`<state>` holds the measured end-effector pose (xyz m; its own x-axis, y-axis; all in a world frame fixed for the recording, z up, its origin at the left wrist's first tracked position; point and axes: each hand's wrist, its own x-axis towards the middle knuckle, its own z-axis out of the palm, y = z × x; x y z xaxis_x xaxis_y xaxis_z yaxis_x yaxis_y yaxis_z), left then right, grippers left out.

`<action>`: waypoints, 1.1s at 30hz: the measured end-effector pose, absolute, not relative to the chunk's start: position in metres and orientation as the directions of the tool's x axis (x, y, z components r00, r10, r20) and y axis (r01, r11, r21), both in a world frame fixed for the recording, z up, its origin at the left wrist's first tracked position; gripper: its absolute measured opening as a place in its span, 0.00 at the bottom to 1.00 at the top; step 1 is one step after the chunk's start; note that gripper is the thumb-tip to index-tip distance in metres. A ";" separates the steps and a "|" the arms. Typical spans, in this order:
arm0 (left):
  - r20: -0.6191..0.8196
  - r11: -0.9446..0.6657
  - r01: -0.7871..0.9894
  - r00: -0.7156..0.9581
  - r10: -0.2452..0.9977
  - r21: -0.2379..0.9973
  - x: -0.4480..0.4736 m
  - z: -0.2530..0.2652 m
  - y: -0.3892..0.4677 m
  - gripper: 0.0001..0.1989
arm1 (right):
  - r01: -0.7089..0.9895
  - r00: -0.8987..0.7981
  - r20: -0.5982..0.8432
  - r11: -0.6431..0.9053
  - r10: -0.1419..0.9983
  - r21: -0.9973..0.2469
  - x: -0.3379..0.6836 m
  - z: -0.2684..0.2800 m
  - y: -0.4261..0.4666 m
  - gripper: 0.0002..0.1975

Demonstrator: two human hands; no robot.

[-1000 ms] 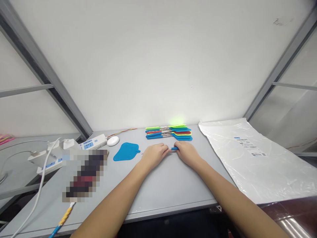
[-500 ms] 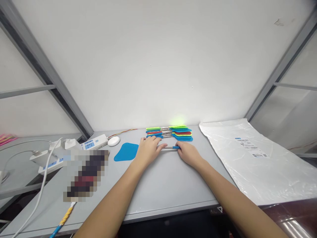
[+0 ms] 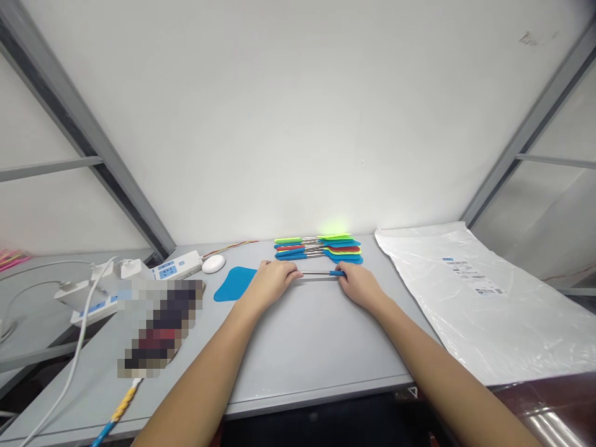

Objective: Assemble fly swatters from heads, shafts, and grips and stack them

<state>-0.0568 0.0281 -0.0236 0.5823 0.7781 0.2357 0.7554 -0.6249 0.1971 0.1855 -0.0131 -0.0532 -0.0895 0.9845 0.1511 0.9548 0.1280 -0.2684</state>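
Note:
A blue fly swatter (image 3: pixel 234 284) lies crosswise low over the table, its flat blue head to the left and its blue handle to the right. My left hand (image 3: pixel 274 277) is closed round the part near the head and hides it. Between my hands the thin metal shaft shows bare. My right hand (image 3: pixel 358 284) grips the blue handle, its fingers curled round the end. Just beyond my hands lies a stack of fly swatters (image 3: pixel 343 250) in blue, red, green and yellow, all with heads to the right.
A large white plastic bag (image 3: pixel 470 310) with a printed label covers the table's right side. On the left are a power strip (image 3: pixel 174 267) with plugs and cables, a white round object (image 3: pixel 213 264) and a blurred-out phone-like item (image 3: pixel 162 329). A white wall stands behind.
My left hand's fingers, spread before, have closed round the fly swatter. The right hand has shifted slightly right with the handle, and a little more bare shaft shows.

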 end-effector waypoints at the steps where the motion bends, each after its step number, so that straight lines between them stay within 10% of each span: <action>1: 0.236 -0.635 0.750 0.594 0.769 0.184 -0.056 -0.025 0.028 0.18 | 0.958 -0.089 0.148 0.125 0.985 -0.256 0.185 -0.053 -0.013 0.13; 10: 0.322 -0.748 0.663 0.705 0.632 0.017 -0.037 -0.040 0.026 0.19 | 0.994 -0.079 0.130 0.089 0.988 -0.070 0.178 -0.055 -0.014 0.11; 33: 0.347 -0.779 0.624 0.719 0.602 0.058 -0.028 -0.048 0.023 0.17 | 0.997 -0.027 0.082 0.022 0.996 0.068 0.167 -0.052 -0.017 0.11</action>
